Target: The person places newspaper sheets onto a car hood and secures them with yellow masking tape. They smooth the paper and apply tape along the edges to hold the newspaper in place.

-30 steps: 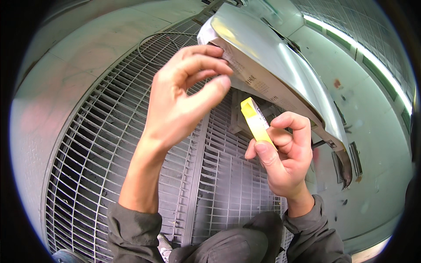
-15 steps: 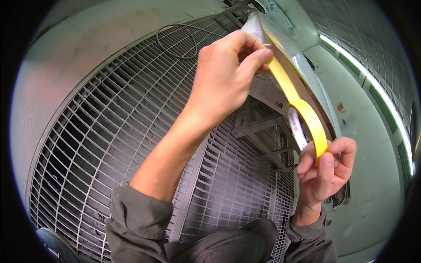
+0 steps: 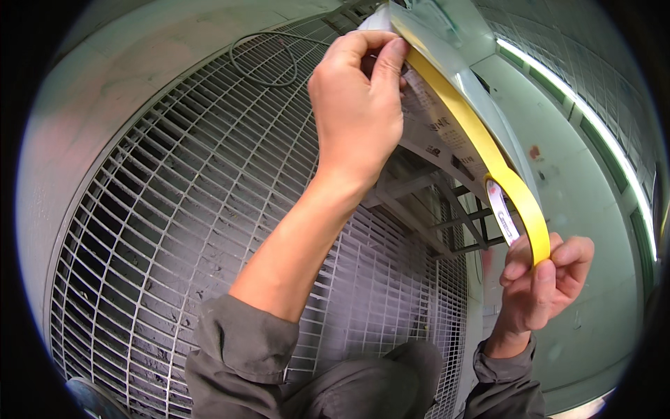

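Observation:
A roll of yellow masking tape (image 3: 536,222) is gripped at its lower rim by the thumb and fingers of my right hand (image 3: 548,283). From the roll a taut strip of yellow tape (image 3: 457,112) runs up and left to my left hand (image 3: 359,98), whose thumb and forefinger pinch its free end. The strip lies along or just in front of the edge of a long, pale, glossy panel (image 3: 481,87); whether it sticks there I cannot tell. Printed paper (image 3: 443,129) hangs below that edge, partly behind the strip.
A metal grating (image 3: 174,230) forms the floor. Under the panel stands a grey frame-like stand (image 3: 433,202). A dark hose or cable (image 3: 296,66) lies coiled on the grating at the far side. Pale walls rise left and right, with a bright light strip (image 3: 593,122) at right.
My right hand has moved right and slightly down with the roll, and my left hand up and left. A longer strip is drawn out, now closer along the panel's edge.

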Tool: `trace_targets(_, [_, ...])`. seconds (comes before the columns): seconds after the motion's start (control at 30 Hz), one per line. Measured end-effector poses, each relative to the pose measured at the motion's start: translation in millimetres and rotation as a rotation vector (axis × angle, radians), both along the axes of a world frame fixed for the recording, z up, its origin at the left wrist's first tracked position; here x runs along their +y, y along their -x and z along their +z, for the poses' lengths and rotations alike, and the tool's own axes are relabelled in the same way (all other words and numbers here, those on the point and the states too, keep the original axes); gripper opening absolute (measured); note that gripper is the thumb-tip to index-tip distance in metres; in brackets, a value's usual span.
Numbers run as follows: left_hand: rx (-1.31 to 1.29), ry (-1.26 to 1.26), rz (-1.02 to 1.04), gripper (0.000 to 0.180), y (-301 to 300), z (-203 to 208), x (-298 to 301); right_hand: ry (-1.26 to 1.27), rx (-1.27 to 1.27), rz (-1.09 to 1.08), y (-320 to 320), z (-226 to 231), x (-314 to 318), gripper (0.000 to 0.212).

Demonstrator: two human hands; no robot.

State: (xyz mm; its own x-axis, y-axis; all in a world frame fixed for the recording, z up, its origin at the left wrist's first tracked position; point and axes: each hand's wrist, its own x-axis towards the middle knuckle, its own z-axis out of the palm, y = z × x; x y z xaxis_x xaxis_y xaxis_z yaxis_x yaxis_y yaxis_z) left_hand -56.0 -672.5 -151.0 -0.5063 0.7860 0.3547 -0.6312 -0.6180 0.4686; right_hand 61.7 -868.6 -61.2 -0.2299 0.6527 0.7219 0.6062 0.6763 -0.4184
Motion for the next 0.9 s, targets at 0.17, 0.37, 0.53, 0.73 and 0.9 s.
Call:
trace_targets(0.17, [-0.044, 0.078, 0.190, 0.010, -17.8, 4.6, -2.2, 0.051, -0.103, -0.166, -18.5, 23.5, -37.2, 0.021])
trace_targets(0.37, [-0.020, 0.135, 0.279, 0.011, -23.3, 9.0, -4.9, 0.210, -0.242, -0.620, -43.0, 46.0, -66.4, 0.019])
trace_targets(0.53, [-0.062, 0.082, 0.260, 0.017, -22.5, 13.3, -10.8, 0.310, -0.447, -0.994, -59.5, 62.2, -81.5, 0.017])
trace_targets(0.73, [-0.127, 0.015, 0.125, 0.020, -26.4, 9.3, -10.4, 0.349, -0.431, -1.031, -80.1, 72.3, -85.9, 0.017])
trace_targets(0.9, [0.039, -0.014, 0.194, 0.053, -48.5, -4.5, -25.9, 0.396, -0.336, -1.006, -90.2, 60.7, -80.7, 0.019])
